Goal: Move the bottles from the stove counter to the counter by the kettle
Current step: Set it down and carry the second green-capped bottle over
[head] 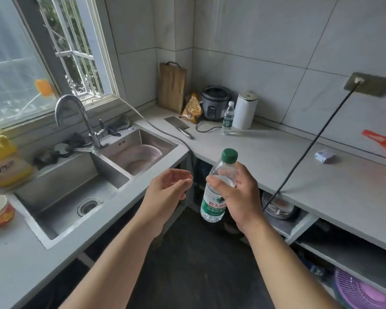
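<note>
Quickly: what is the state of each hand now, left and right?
Left hand: open, fingers relaxed, holding nothing.
Right hand: grips the water bottle with the green cap.

Sink (60,175) at left; on far counter (265,148), rice cooker (214,103) left of kettle (245,112), standing bottle (228,119) just before both; held bottle (214,204) nearer, in right hand (243,197).

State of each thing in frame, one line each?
Green-capped clear plastic water bottle: capped, tilted, off the counter.
Right hand: fingers grip the green-capped bottle.
Left hand: open, empty.
White electric kettle: lid closed, on counter.
Pale-capped clear plastic bottle: capped, upright beside the kettle.
Dark rice cooker: lid closed.
</note>
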`<control>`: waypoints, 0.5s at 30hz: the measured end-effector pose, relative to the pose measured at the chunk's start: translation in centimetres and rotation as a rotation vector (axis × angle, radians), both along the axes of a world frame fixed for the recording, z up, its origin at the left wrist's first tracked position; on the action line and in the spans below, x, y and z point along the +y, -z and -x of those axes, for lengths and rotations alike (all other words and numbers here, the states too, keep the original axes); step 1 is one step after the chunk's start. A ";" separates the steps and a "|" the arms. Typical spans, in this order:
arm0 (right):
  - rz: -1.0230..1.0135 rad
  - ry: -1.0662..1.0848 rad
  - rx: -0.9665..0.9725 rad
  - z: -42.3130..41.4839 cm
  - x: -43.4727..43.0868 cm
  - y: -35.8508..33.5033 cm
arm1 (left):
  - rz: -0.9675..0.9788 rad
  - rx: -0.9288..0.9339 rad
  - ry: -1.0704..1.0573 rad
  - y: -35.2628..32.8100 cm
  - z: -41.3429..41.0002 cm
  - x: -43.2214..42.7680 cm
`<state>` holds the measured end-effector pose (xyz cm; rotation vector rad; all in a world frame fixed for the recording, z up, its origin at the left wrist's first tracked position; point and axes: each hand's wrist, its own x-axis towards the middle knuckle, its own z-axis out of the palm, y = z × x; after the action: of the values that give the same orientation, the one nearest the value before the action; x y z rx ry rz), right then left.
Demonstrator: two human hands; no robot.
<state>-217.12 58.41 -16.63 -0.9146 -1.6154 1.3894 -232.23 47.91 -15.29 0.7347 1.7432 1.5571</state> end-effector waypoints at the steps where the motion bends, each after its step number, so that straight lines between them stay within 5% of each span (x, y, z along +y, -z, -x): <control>1: 0.010 0.008 0.009 -0.3 1.1 0.0 | 0.004 0.007 0.011 -0.1 -0.2 1.2; 15: 0.006 0.090 0.011 -4.4 13.2 0.2 | 0.005 0.042 0.094 -0.2 -3.4 14.7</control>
<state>-212.69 71.64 -16.86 -0.9698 -1.5429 1.3361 -228.87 62.58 -15.10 0.8401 1.7168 1.4829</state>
